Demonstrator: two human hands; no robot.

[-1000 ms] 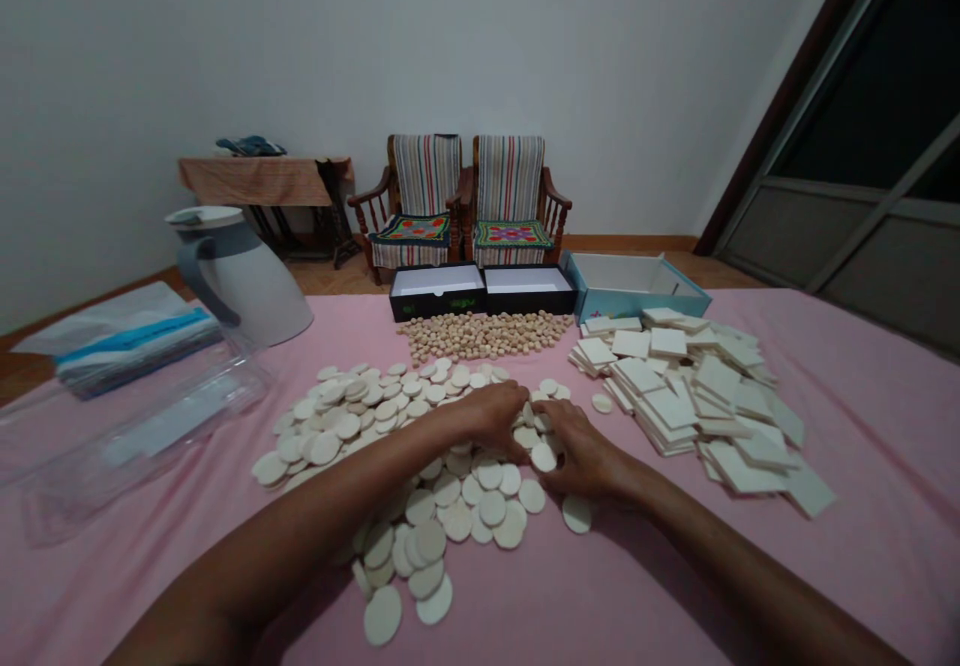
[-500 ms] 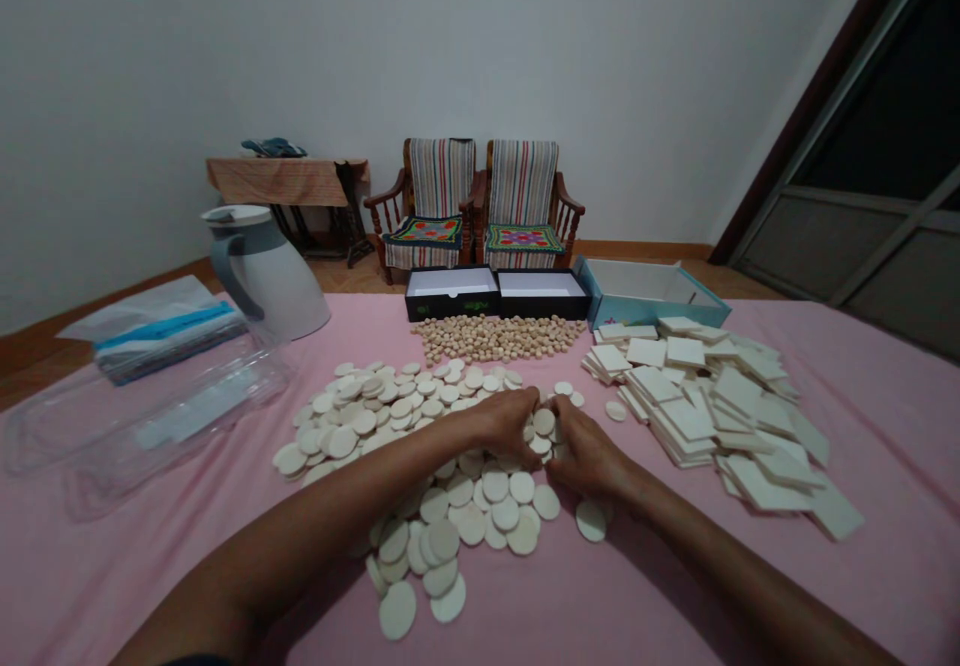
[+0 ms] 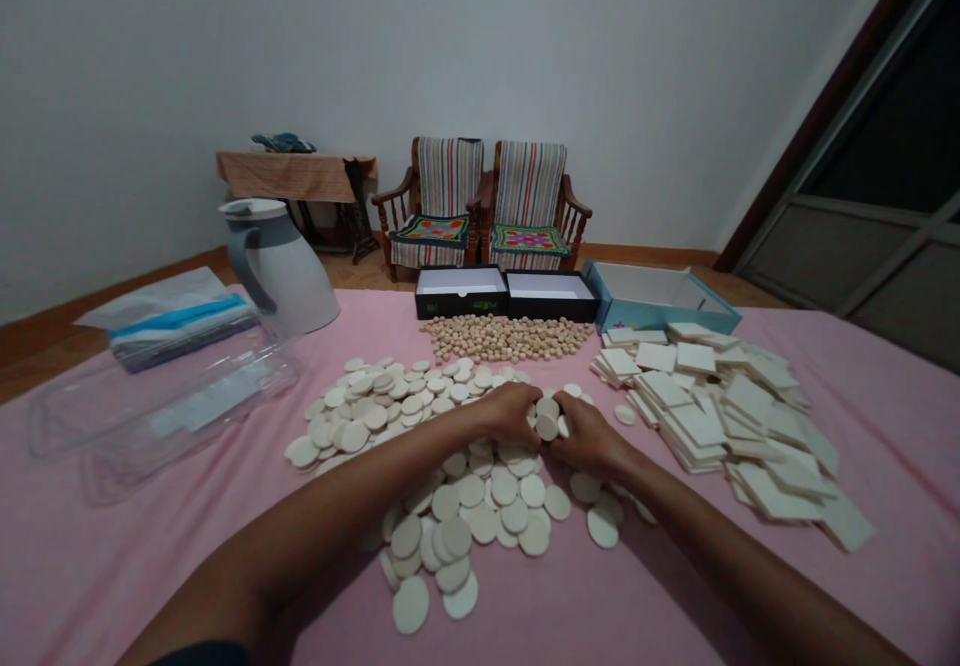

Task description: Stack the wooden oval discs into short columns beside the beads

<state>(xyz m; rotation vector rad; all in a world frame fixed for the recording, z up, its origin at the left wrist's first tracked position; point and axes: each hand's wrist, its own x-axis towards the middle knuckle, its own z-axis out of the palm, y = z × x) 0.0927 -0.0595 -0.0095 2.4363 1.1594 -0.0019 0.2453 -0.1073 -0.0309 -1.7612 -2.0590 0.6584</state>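
Note:
A wide pile of round, pale wooden discs [image 3: 470, 491] covers the middle of the pink cloth. At its right side my left hand [image 3: 511, 414] curls its fingers around some of the discs. Facing it, my right hand [image 3: 591, 438] is closed in from the other side. Several discs [image 3: 547, 419] are bunched between the two hands, some tilted with their faces toward me. Fingertips of both hands are partly hidden by the discs and the hands themselves. Loose discs [image 3: 602, 526] lie below my right wrist.
Square wooden tiles [image 3: 697, 421] are heaped on the right. Behind are small wooden beads [image 3: 506, 338], two black boxes [image 3: 461, 304] and a light-blue box [image 3: 667, 316]. On the left stand a white-grey jug [image 3: 289, 276], a clear plastic tray [image 3: 187, 411] and a blue-white packet [image 3: 180, 321].
The discs between my hands are gathered closer together and stand more upright. More discs show beneath my right forearm. The whole view has shifted slightly.

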